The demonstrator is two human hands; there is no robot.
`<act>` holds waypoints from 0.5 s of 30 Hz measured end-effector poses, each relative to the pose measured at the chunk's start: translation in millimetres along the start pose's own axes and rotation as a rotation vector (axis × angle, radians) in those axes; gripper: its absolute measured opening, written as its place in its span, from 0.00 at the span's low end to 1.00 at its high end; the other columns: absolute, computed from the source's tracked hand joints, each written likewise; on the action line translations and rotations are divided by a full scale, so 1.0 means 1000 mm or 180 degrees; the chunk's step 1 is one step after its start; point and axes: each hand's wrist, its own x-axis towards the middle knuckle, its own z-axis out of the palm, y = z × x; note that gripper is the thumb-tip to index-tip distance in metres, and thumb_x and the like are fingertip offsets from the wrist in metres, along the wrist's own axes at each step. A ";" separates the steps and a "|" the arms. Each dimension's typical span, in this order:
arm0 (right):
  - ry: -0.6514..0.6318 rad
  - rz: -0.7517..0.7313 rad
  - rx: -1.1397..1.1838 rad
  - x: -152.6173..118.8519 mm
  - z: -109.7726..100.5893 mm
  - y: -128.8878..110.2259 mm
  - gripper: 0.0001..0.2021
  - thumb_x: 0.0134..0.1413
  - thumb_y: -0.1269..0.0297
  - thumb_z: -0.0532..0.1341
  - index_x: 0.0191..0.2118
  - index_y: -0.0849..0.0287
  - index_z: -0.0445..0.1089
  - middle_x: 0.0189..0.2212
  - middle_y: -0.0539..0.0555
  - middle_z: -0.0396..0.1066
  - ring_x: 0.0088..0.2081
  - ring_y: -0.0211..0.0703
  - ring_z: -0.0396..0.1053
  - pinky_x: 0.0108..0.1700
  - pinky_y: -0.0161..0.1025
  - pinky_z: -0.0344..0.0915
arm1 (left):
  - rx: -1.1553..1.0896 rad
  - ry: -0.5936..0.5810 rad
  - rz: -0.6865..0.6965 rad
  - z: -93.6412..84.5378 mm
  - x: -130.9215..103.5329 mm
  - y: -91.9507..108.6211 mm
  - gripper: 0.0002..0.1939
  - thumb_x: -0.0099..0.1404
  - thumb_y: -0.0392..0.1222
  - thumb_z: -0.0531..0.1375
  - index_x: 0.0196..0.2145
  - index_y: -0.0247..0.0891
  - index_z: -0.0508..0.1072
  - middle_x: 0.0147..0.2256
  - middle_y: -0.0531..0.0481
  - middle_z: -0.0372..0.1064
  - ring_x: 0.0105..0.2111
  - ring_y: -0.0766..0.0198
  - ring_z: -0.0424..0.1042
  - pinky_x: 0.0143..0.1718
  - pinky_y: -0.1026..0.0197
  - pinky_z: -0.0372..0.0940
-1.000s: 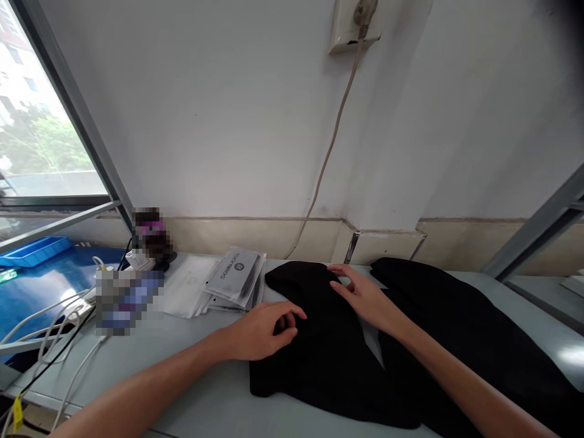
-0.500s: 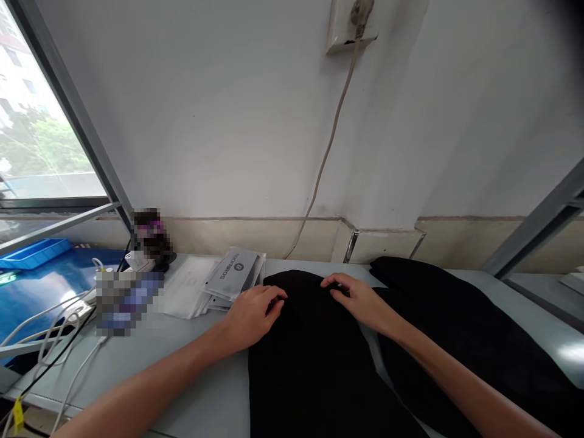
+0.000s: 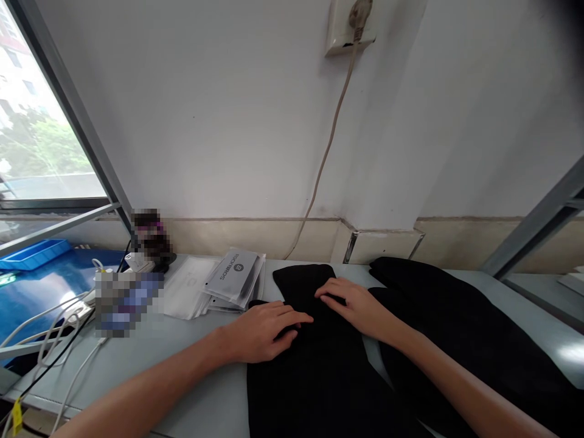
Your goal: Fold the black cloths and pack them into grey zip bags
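A long black fabric piece lies on the table in front of me, its far end narrow and rounded. My left hand rests on its left side, palm down, with the index finger stretched out and the thumb apart from it. Beneath those fingers the cloth is partly hidden. My right hand is on the upper right part of the same piece, thumb and index fingertips close together at the cloth. To the right lies more black fabric, touched by neither hand.
Grey packets printed ROCKBROS and clear plastic bags lie at the left. White cables and a blue tray are farther left. A power cord hangs from a wall socket. Metal frame bars slant at both sides.
My left hand has moved right and slightly nearer to me over the cloth. My right hand has shifted a little left, its thumb and index closer together. The fabric's far end has changed shape.
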 end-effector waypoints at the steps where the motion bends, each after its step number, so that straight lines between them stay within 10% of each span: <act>1: -0.0172 0.0053 0.0207 -0.001 -0.002 -0.006 0.16 0.71 0.53 0.54 0.42 0.51 0.78 0.41 0.54 0.79 0.44 0.52 0.75 0.49 0.47 0.69 | -0.0059 0.0000 -0.0098 0.000 0.000 0.001 0.20 0.78 0.38 0.51 0.64 0.44 0.65 0.45 0.49 0.77 0.45 0.60 0.77 0.50 0.59 0.69; 6: -0.0378 0.0536 0.0551 -0.002 0.001 -0.017 0.18 0.70 0.48 0.53 0.41 0.53 0.75 0.26 0.49 0.74 0.24 0.43 0.69 0.30 0.40 0.65 | 0.0542 0.0332 -0.0384 0.000 0.003 -0.002 0.20 0.80 0.44 0.50 0.66 0.43 0.62 0.55 0.45 0.73 0.52 0.54 0.73 0.54 0.52 0.67; 15: -0.0448 0.0118 -0.0228 -0.003 -0.004 -0.012 0.16 0.64 0.47 0.61 0.51 0.50 0.70 0.52 0.57 0.72 0.55 0.58 0.67 0.58 0.52 0.65 | 0.1847 0.0581 -0.0754 0.014 0.004 -0.019 0.25 0.79 0.56 0.47 0.57 0.36 0.71 0.54 0.38 0.74 0.56 0.47 0.70 0.66 0.37 0.53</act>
